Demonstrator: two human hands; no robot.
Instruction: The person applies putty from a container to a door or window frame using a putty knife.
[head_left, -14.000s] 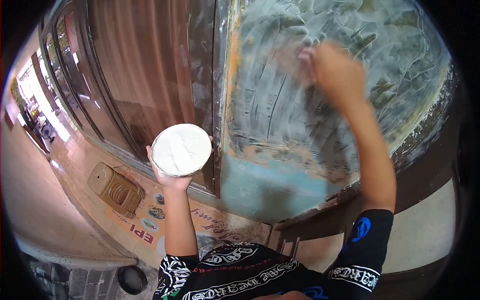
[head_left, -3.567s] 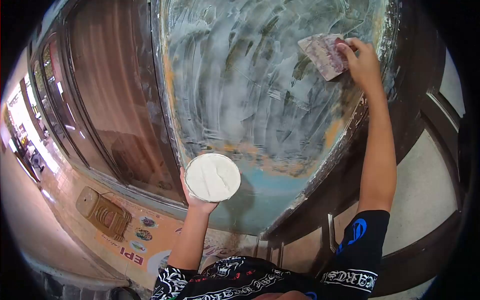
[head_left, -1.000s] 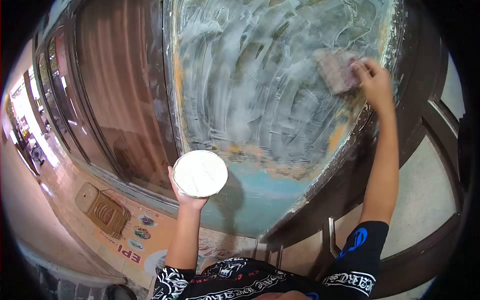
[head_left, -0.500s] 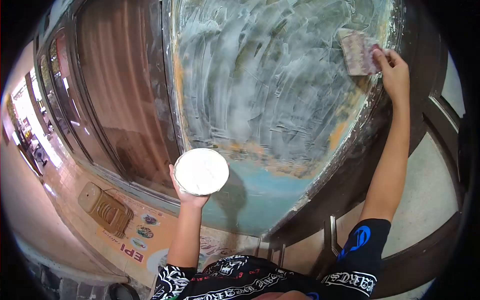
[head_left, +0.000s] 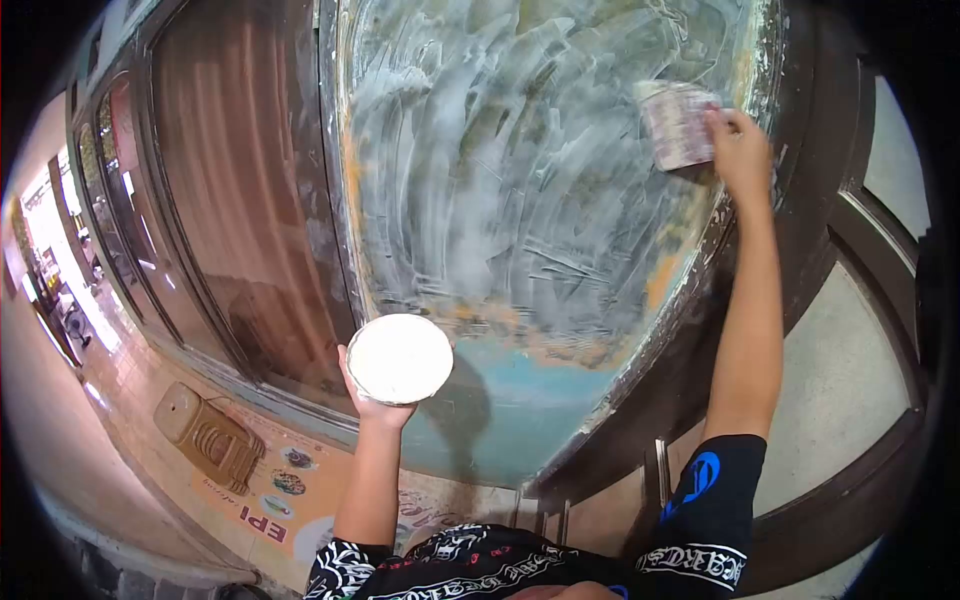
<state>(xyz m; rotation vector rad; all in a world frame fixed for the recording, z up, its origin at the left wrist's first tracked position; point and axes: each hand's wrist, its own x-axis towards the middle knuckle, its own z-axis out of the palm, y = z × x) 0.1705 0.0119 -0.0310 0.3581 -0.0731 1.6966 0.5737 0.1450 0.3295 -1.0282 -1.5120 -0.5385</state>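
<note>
My left hand (head_left: 374, 408) is wrapped round a round tub (head_left: 400, 360) from below. Its top is a bright white disc, probably white paste, too glaring to make out detail. Up at the right, my right hand (head_left: 742, 152) pinches the edge of a flat rectangular putty spreader (head_left: 680, 128), stained purple and whitish. The spreader lies against, or very close to, the wall panel (head_left: 490, 190), slightly blurred. Grey-white streaks cover most of that panel, with orange-brown patches along the edges and a bare blue-green strip at the bottom.
Left of the panel stands a dark-framed window (head_left: 230, 190) with brown curtains. A dark frame with pale panels (head_left: 840, 370) lies to the right. Below left, a brown plastic stool (head_left: 208, 437) rests on an orange printed banner (head_left: 310, 490) on the floor.
My right hand has drawn the spreader left and slightly down across the upper right of the panel. The tub in my left hand sits slightly lower in view.
</note>
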